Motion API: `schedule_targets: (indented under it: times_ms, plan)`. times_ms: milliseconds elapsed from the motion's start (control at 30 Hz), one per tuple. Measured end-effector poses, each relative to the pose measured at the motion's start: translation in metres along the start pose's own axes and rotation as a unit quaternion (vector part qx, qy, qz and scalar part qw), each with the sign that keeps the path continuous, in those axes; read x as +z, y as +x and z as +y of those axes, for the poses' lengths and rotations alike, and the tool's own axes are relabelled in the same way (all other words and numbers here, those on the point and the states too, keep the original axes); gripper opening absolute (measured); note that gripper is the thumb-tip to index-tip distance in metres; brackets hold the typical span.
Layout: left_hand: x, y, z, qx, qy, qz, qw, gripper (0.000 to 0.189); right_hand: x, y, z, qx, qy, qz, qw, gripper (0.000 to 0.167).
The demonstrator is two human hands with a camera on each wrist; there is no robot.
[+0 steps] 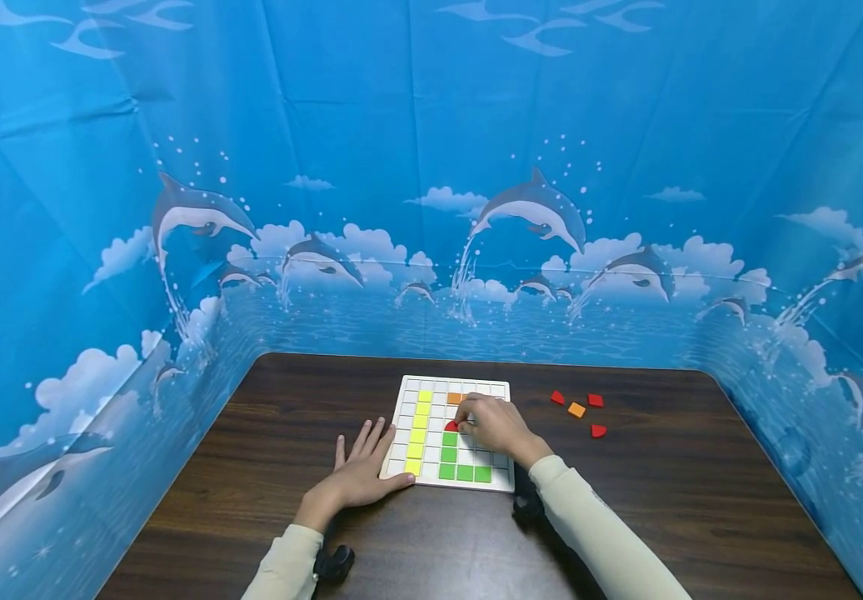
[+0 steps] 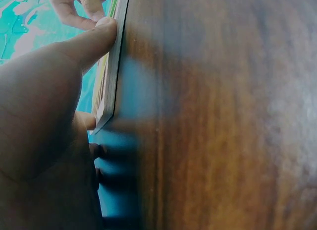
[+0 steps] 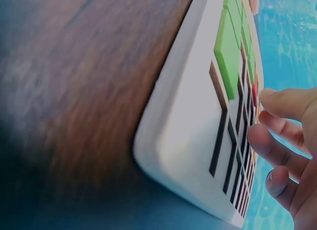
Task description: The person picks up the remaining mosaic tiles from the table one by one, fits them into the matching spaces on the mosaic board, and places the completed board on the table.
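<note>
A white gridded board (image 1: 426, 446) lies on the table, with a yellow column (image 1: 417, 436) of squares and an L of green squares (image 1: 448, 455). A red rounded piece (image 1: 451, 426) sits just above the green ones. My right hand (image 1: 497, 427) reaches over the board and pinches this red piece at its right side; in the right wrist view the thumb (image 3: 282, 102) meets the red. My left hand (image 1: 360, 473) lies spread at the board's lower left corner, its thumb (image 2: 99, 39) against the front edge. An orange piece (image 1: 455, 399) shows near the board's top.
Right of the board lie loose pieces: a red pointed one (image 1: 557, 398), a red square (image 1: 595, 401), an orange square (image 1: 576, 410) and a red rounded one (image 1: 599, 431). The dark wooden table (image 1: 671, 500) is backed by a blue dolphin-print curtain (image 1: 416, 233).
</note>
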State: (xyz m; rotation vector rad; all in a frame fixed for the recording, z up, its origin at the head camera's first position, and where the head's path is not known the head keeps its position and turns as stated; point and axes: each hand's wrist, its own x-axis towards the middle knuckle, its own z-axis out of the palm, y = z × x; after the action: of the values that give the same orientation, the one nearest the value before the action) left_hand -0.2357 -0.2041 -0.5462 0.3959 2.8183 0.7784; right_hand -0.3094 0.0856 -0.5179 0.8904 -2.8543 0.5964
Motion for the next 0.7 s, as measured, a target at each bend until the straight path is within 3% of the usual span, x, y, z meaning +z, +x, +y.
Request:
schedule_targets:
  times_ms: [233, 400, 600, 700]
  plan:
    - [0.005, 0.003, -0.005, -0.010, 0.026, 0.003, 0.9996, 0.113, -0.009, -0.009, 0.008, 0.002, 0.002, 0.011, 0.9999, 0.006]
    - [0.006, 0.005, -0.008, 0.012, 0.009, 0.013, 0.9998, 0.110, -0.019, -0.016, 0.018, 0.012, 0.002, 0.024, 0.9996, 0.006]
    - [-0.006, -0.003, 0.008, -0.005, 0.005, -0.004, 1.0000, 0.108, -0.037, -0.026, 0.035, 0.043, 0.011, 0.032, 0.9985, 0.004]
    - [-0.005, -0.004, 0.009, -0.003, 0.007, -0.002, 1.0000, 0.108, -0.045, -0.032, 0.045, 0.054, 0.013, 0.039, 0.9977, 0.004]
